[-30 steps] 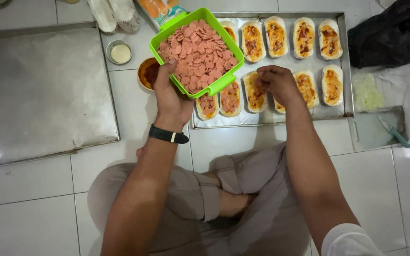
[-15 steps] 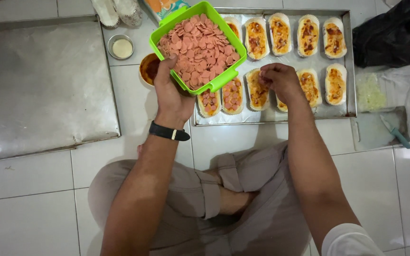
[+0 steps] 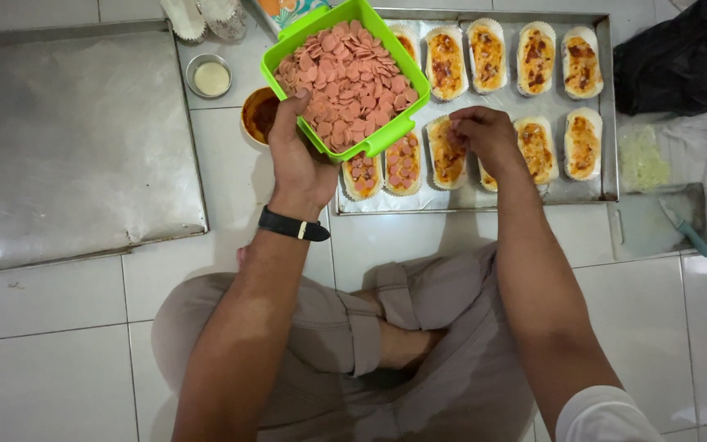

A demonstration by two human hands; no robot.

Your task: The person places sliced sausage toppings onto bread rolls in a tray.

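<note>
My left hand point(image 3: 298, 160) holds a green square container point(image 3: 386, 135) heaped with pink sausage slices point(image 3: 344, 75), raised over the left part of a metal baking tray point(image 3: 609, 123). On the tray lie several oblong breads in white paper cases, spread with orange-red sauce. My right hand point(image 3: 484, 135) rests with pinched fingers on a near-row bread point(image 3: 448, 155); whether it holds slices is hidden. Two breads point(image 3: 403, 164) to its left carry sausage slices.
An upturned metal tray point(image 3: 75, 139) lies on the tiled floor at left. A small white-filled bowl point(image 3: 209, 77) and a bowl of dark sauce point(image 3: 258, 115) stand by the container. A black bag point(image 3: 681, 57), shredded cheese point(image 3: 643, 164) and a teal-handled knife point(image 3: 686, 229) are right.
The view has shifted slightly. My right hand has stayed over the near-row breads, working at the third one; the green container remains held in the same place.
</note>
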